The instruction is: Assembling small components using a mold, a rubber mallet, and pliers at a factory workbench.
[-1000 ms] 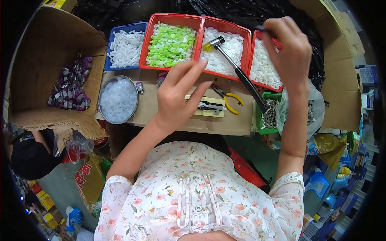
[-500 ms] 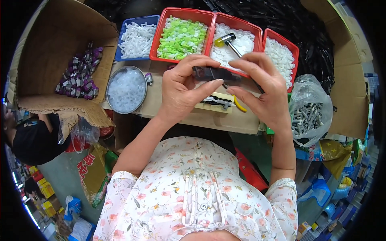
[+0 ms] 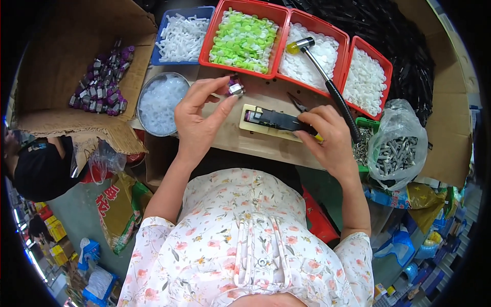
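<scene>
One long black casing (image 3: pixel 281 121) is seen in the head view, laid on a flat, pale yellow block (image 3: pixel 246 126) with straight edges. Its surface looks like smooth plastic. The right end of the casing is pinched between the thumb and fingers of the right hand (image 3: pixel 330 134). The thumb and forefinger of the left hand (image 3: pixel 194 115) are held curved and apart, around a small purple-and-silver part (image 3: pixel 235 88) with a boxy, shiny body; whether it is gripped cannot be told. The pliers (image 3: pixel 298 104), with dark pointed tips, are partly covered by the right hand.

Farther back, in a row, are set a blue box (image 3: pixel 176 63) of white sticks (image 3: pixel 184 37), a red box (image 3: pixel 238 70) of green and white discs (image 3: pixel 245 41), a second red box (image 3: pixel 302 84) of thin white discs (image 3: pixel 307 64), and a third red box (image 3: pixel 360 109) of small white pieces (image 3: pixel 364 77). Across the second one a hammer (image 3: pixel 330 84) is laid, black-handled and silver-necked. At the left, translucent, glossy pieces (image 3: pixel 162 105) are held in a round metal bowl (image 3: pixel 152 130), beside a rough cardboard box (image 3: pixel 46 66). At the right, grey metallic pieces (image 3: pixel 396 156) are contained in a clear, wrinkled bag (image 3: pixel 396 179).
</scene>
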Action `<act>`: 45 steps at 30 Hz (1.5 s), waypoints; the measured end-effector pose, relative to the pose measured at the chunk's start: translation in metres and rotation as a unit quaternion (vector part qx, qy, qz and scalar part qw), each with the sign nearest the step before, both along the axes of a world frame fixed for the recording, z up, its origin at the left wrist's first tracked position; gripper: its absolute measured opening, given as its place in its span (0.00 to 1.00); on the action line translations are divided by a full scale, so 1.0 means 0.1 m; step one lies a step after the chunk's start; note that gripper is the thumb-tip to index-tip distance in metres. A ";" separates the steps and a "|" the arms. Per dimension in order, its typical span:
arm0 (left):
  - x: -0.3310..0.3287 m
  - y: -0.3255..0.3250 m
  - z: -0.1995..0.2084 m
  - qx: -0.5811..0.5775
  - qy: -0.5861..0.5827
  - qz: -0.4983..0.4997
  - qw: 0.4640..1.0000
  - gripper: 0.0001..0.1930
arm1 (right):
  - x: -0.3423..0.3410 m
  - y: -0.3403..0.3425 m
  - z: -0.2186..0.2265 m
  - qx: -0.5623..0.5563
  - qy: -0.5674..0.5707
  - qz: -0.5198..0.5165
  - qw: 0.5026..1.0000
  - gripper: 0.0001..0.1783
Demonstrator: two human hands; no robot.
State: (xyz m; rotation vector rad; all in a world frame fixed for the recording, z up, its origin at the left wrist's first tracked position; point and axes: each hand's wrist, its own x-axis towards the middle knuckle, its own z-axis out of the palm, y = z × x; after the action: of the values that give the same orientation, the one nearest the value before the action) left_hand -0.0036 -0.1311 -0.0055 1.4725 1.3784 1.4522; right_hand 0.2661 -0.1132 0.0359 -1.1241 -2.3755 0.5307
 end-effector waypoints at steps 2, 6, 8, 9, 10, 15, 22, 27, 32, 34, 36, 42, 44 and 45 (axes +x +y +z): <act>-0.04 -0.07 0.00 -0.014 0.012 -0.004 1.000 0.16 | -0.05 -0.05 -0.08 0.001 -0.014 -0.006 1.000 0.15; -0.01 -0.15 -0.06 -0.006 0.045 0.007 0.999 0.14 | -0.10 -0.06 -0.16 -0.004 -0.016 -0.004 1.000 0.15; 0.01 -0.17 -0.07 0.003 0.052 0.019 0.998 0.13 | -0.11 -0.04 -0.17 -0.008 -0.016 -0.002 1.000 0.15; 0.02 -0.18 -0.07 0.009 0.067 0.016 0.998 0.12 | -0.11 -0.04 -0.18 -0.008 -0.022 -0.001 1.000 0.15; 0.04 -0.18 -0.07 0.016 0.082 0.013 0.996 0.12 | -0.11 -0.04 -0.18 -0.008 -0.027 -0.001 1.000 0.15; 0.09 -0.20 -0.05 0.040 0.135 -0.001 0.990 0.12 | -0.11 -0.02 -0.22 -0.014 -0.034 0.003 0.999 0.15; 0.31 -0.17 -0.10 0.159 0.226 -0.053 0.960 0.14 | -0.12 -0.01 -0.24 -0.039 -0.044 -0.001 0.998 0.16; 0.46 -0.15 -0.18 0.190 0.255 -0.099 0.943 0.14 | -0.13 -0.02 -0.23 -0.025 -0.047 0.004 0.999 0.16; 0.56 -0.19 -0.34 0.239 0.336 -0.123 0.903 0.14 | -0.13 -0.05 -0.29 0.012 -0.041 0.008 0.999 0.16; 0.58 -0.20 -0.39 0.248 0.350 -0.119 0.895 0.14 | -0.12 -0.02 -0.23 0.015 -0.052 0.019 0.998 0.16; 0.58 -0.20 -0.43 0.257 0.365 -0.111 0.888 0.15 | -0.06 0.11 -0.14 0.032 -0.014 0.010 0.999 0.16; 0.55 -0.16 -0.43 0.302 0.381 -0.117 0.866 0.16 | 0.12 0.43 0.15 0.073 -0.214 -0.216 0.950 0.19; 0.55 -0.16 -0.42 0.309 0.390 -0.115 0.860 0.16 | 0.19 0.47 -0.01 0.071 -0.193 -0.209 0.956 0.20; 0.56 -0.15 -0.43 0.311 0.389 -0.112 0.860 0.16 | 0.21 0.47 -0.04 0.074 -0.171 -0.203 0.961 0.19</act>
State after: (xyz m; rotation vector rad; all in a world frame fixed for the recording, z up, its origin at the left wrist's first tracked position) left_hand 0.0521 -0.1466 -0.0481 2.7604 1.1036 1.2401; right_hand 0.2871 -0.0658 0.0323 -1.6842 -2.3082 0.0158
